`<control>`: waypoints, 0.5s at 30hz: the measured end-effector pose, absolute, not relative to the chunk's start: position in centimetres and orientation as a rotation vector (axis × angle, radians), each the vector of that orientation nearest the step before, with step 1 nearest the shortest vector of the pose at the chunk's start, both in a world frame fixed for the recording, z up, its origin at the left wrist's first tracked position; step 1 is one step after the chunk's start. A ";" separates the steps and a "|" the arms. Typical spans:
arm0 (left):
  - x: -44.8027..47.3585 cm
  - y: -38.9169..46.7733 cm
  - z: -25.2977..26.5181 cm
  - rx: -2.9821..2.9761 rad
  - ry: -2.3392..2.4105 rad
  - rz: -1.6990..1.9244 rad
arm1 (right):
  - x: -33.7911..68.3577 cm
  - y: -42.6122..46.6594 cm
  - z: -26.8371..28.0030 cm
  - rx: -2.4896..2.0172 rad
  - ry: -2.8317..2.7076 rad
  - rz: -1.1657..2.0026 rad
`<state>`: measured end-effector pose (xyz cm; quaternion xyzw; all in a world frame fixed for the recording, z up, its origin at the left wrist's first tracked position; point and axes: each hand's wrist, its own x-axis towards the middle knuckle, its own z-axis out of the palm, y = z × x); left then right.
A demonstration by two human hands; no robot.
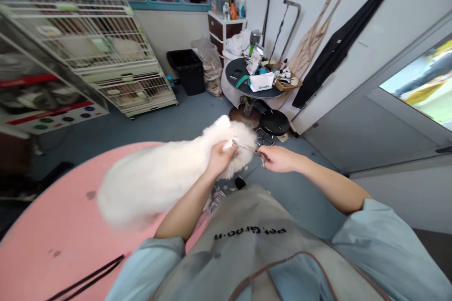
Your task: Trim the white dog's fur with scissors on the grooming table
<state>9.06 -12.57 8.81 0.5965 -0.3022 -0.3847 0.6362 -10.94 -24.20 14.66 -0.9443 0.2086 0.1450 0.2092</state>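
The dog (151,174) at the centre is plain white, the table (52,216) at eight o'clock pink with grey smudges, the apron (243,211) at six grey with black lettering (250,233), the sleeves (388,244) at four and seven pale blue.

The scissors (250,149) look metal, the dog's coat (155,174) matt and fluffy.

White dog (151,174): fluffy, white all over; rump toward the left on the pink table (63,207), head at the right, reaching past the rim; rear blurred, legs hidden, so standing or lying cannot be told.
Dog's head: round, thickly furred, a white tuft pinched in the left hand (222,154).
Scissors (247,148): slim, metallic, handles in the right hand (277,157), blades pointing left across the head fur.
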 end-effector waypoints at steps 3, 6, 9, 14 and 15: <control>9.0 -12.4 8.7 1.342 -0.681 -0.888 | -11.0 -24.4 14.6 -2.615 0.591 0.391; 9.1 -12.2 8.3 1.288 -0.687 -0.875 | -10.7 -24.4 14.7 -2.613 0.551 0.376; 9.2 -11.9 8.1 1.281 -0.703 -0.850 | -10.3 -24.5 14.7 -2.626 0.503 0.396; 9.2 -11.6 8.5 1.278 -0.672 -0.858 | -10.5 -25.6 14.2 -2.585 0.475 0.451; 9.1 -11.6 8.5 1.278 -0.662 -0.855 | -10.6 -25.8 14.2 -2.568 0.476 0.457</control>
